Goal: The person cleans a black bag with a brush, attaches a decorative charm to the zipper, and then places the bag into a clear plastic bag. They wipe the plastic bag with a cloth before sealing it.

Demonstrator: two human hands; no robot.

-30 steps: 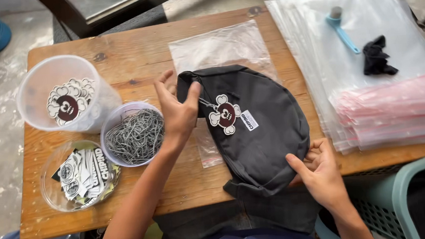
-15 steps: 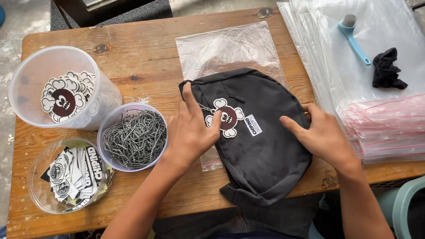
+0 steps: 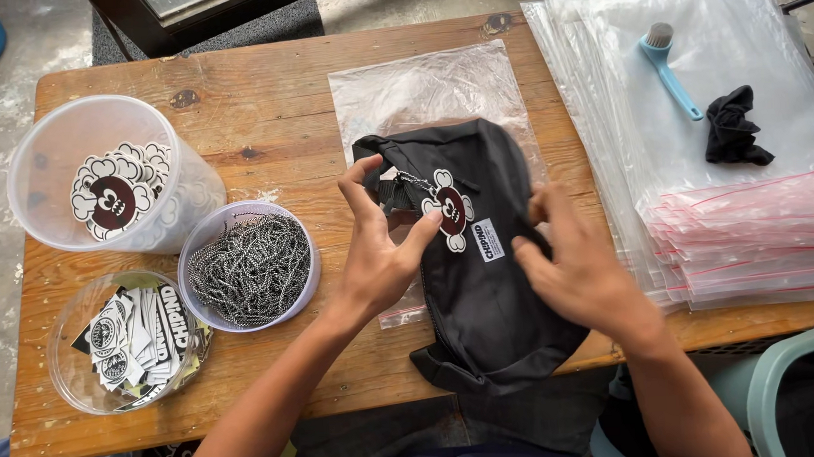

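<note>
A black fabric bag [image 3: 483, 290] lies on the wooden table [image 3: 265, 105], partly over a clear zip bag [image 3: 426, 89]. A dark red and white charm [image 3: 451, 211] hangs from a ball chain on the bag's front, next to a small white label. My left hand [image 3: 380, 254] grips the bag's left edge, its thumb beside the charm. My right hand [image 3: 577, 269] holds the bag's right side, which is folded inward over the front.
At the left stand a tub of charms [image 3: 112, 177], a bowl of ball chains [image 3: 252, 268] and a bowl of stickers [image 3: 128, 339]. A stack of clear zip bags [image 3: 729, 187] at the right carries a blue brush [image 3: 668, 67] and a black cloth [image 3: 730, 130]. A green crate [image 3: 791, 392] sits lower right.
My right hand moved up from the bag's lower edge to its right side and folded that side inward. My left hand slid down next to the charm. The bag now looks narrower.
</note>
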